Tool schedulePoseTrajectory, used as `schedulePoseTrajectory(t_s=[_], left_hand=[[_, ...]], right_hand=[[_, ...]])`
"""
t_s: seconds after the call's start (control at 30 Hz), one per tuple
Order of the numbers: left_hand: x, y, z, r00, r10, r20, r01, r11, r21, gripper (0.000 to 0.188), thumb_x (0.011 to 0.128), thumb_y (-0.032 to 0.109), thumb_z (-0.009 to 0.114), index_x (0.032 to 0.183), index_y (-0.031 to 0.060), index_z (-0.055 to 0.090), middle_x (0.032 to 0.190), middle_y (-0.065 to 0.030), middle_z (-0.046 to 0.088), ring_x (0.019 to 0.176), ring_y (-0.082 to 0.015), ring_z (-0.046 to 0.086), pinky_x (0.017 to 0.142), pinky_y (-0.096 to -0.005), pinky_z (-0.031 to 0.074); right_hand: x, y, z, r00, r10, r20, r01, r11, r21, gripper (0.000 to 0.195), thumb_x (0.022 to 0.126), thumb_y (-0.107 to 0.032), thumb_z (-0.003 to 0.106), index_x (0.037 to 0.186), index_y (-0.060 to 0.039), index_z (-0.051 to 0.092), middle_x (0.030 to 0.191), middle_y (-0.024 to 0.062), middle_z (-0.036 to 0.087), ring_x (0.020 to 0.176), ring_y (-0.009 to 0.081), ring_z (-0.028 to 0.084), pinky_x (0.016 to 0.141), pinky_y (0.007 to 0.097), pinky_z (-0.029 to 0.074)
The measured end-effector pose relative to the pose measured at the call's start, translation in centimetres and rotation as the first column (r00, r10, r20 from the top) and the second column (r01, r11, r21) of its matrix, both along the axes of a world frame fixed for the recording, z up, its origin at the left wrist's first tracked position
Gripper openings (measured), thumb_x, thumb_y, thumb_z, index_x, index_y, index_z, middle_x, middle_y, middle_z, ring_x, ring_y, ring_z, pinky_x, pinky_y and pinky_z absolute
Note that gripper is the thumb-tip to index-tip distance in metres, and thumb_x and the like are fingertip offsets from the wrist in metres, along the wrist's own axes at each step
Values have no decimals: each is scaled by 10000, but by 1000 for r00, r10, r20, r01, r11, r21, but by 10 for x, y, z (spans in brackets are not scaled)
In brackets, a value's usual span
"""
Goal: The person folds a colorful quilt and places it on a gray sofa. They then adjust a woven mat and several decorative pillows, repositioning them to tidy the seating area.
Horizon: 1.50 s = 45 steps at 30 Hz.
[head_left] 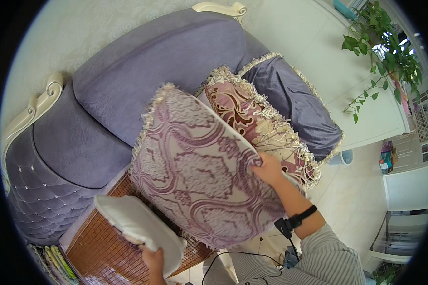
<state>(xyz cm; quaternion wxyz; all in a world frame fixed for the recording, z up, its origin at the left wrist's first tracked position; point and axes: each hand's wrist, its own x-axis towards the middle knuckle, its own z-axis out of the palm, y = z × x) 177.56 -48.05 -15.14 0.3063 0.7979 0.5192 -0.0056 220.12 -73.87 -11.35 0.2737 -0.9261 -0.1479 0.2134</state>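
Note:
My right hand [269,169] grips the edge of a large purple-and-white patterned cushion [203,171] with a cream fringe. The cushion tilts over the sofa and hides part of the seat. In my left hand [153,262] is the lower edge of a smaller white cushion [139,221], held above the woven seat mat [92,245]. Behind the large cushion leans a maroon-and-cream cushion [235,110] with a tangled fringe. Beyond that rests a blue-grey velvet cushion [289,103] with fringed edges, against the sofa's far end.
The purple-grey sofa [157,67] has a tufted arm [39,199] and carved cream trim [50,92]. A leafy potted plant [388,53] trails over the white surface at upper right. A bin [344,157] stands on the tiled floor. A black cable [235,252] runs from my right wrist strap.

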Motion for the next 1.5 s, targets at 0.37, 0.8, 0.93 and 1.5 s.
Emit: schedulePoseTrajectory(t_s=[0.37, 0.8, 0.93, 1.5], left_hand=[[123, -44, -26, 982, -20, -186, -19, 978, -209, 329, 708, 134, 625, 1018, 28, 600, 987, -211, 631, 945, -391, 602, 795, -454, 478], [153, -85, -64, 919, 105, -380, -109, 994, 10, 264, 685, 137, 662, 928, 69, 586, 884, -173, 652, 846, -385, 619, 745, -464, 482], [160, -89, -62, 912, 95, -398, -59, 993, 102, 225, 680, 121, 649, 887, 67, 579, 870, -163, 651, 813, -381, 618, 720, -462, 483], [177, -101, -25, 976, 182, -122, -150, 961, 231, 238, 672, 67, 564, 900, 21, 614, 840, -214, 634, 796, -410, 604, 710, -454, 474]], right_hand=[[101, -25, -50, 984, 125, 124, -73, 930, -361, 215, 702, -347, 724, 762, -144, 686, 1485, 162, 253, 1358, 420, 172, 1045, 634, 116], [145, -47, 5, 901, 115, 419, -179, 977, 114, 514, 645, -374, 777, 987, -54, 565, 1044, 189, 607, 912, 360, 580, 785, 429, 447], [143, -32, 3, 846, 463, -266, -410, 882, 232, 905, 606, -502, 795, 1317, -90, 415, 1377, 347, 289, 1258, 470, 334, 1001, 478, 336], [82, -13, 43, 917, 399, 13, -372, 842, 391, 191, 684, -166, 625, 769, 0, 586, 724, 176, 572, 701, 323, 587, 630, 417, 464]])
